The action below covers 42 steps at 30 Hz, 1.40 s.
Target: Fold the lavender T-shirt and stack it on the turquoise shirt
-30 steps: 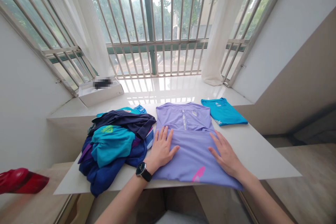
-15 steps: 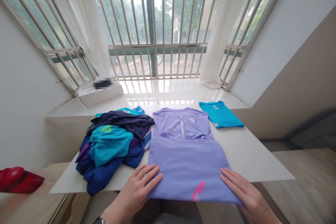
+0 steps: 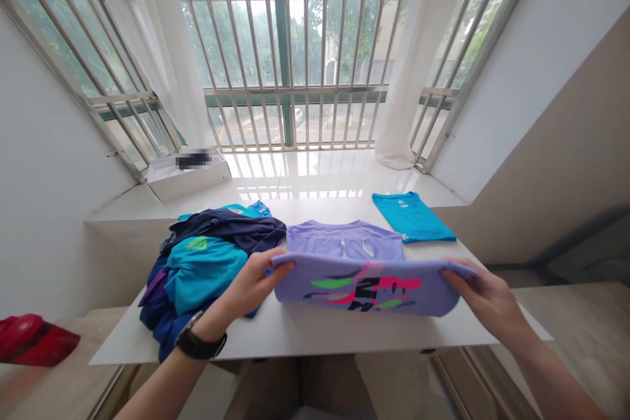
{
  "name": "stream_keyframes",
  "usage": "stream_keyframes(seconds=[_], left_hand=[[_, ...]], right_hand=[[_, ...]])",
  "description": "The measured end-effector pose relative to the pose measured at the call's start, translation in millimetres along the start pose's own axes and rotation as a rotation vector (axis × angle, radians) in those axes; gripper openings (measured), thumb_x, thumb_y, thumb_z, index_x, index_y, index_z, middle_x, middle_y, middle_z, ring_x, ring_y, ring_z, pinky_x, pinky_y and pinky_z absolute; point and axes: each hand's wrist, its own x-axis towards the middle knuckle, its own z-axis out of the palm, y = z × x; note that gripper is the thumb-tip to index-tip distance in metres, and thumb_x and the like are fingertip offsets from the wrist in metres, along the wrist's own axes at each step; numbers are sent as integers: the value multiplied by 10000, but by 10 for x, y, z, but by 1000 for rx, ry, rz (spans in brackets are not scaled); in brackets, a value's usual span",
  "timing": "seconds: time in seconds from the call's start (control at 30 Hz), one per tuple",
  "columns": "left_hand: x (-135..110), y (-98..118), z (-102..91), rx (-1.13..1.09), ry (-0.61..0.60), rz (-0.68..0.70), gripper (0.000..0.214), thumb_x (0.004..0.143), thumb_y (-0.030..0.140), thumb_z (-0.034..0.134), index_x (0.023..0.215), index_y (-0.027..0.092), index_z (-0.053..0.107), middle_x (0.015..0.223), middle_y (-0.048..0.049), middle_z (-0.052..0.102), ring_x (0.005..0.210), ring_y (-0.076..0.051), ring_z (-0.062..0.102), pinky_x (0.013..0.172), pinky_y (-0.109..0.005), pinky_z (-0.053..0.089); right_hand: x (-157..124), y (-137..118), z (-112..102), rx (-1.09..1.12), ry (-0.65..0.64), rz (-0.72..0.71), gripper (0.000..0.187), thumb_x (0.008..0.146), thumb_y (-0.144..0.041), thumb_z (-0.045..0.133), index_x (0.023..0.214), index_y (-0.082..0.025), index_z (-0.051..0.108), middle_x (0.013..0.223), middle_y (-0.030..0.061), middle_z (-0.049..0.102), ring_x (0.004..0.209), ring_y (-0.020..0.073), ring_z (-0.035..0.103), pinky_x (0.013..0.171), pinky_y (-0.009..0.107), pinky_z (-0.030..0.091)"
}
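Observation:
A lavender T-shirt (image 3: pixel 315 285) lies partly folded on the white table (image 3: pixel 344 338), its collar towards the window. Its near end is lifted, and a pink, green and black print faces me. My left hand (image 3: pixel 258 279) pinches the lifted fold at its left corner, thumb on the near side. At the opposite corner my right hand (image 3: pixel 475 285) grips the same fold, fingers behind the cloth. Left of the T-shirt, close to my left hand, is a heap of crumpled clothes (image 3: pixel 207 269) in teal, navy and purple.
A folded teal T-shirt (image 3: pixel 418 220) rests at the table's far right. On the white window sill (image 3: pixel 295 170) stands a white box (image 3: pixel 191 177) with a blurred dark item on top. Some red object (image 3: pixel 37 340) shows at the far left, beyond the table's edge.
Both hands went from lying flat on the lavender T-shirt to gripping its near end. They lifted it and moved it away from me, bringing the colourful print into view.

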Motion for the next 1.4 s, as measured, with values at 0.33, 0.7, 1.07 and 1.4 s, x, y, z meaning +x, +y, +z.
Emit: stream_keyframes(seconds=[0.33, 0.7, 1.07, 1.4], left_hand=[[1277, -1011, 358, 412, 76, -286, 189, 889, 269, 599, 804, 147, 716, 800, -63, 729, 806, -223, 671, 729, -284, 489], [1288, -1132, 450, 634, 152, -426, 245, 984, 344, 509, 995, 166, 676, 970, -137, 739, 940, -274, 702, 801, -321, 496], [1149, -1045, 502, 695, 253, -256, 433, 999, 152, 367, 1427, 108, 415, 1351, -196, 575, 1255, -253, 565, 1033, -377, 455], [955, -969, 944, 804, -152, -41, 663, 1006, 574, 324, 1520, 158, 373, 1598, -155, 318, 1489, -316, 248, 1204, -511, 211]], right_hand=[[1311, 503, 937, -272, -57, 58, 516, 787, -699, 513, 565, -234, 493, 603, 48, 642, 596, 199, 567, 548, 311, 422], [1460, 728, 1156, -497, -68, 48, 385, 944, -518, 413, 793, -235, 626, 786, 99, 734, 755, 262, 675, 632, 319, 440], [1128, 448, 1122, -551, 45, -71, 577, 985, -471, 344, 1401, -98, 488, 1318, 181, 629, 1268, 305, 544, 1041, 411, 435], [693, 262, 1569, -826, -381, -185, 730, 950, -666, 331, 1524, -220, 395, 1593, 136, 355, 1480, 333, 276, 1177, 523, 281]])
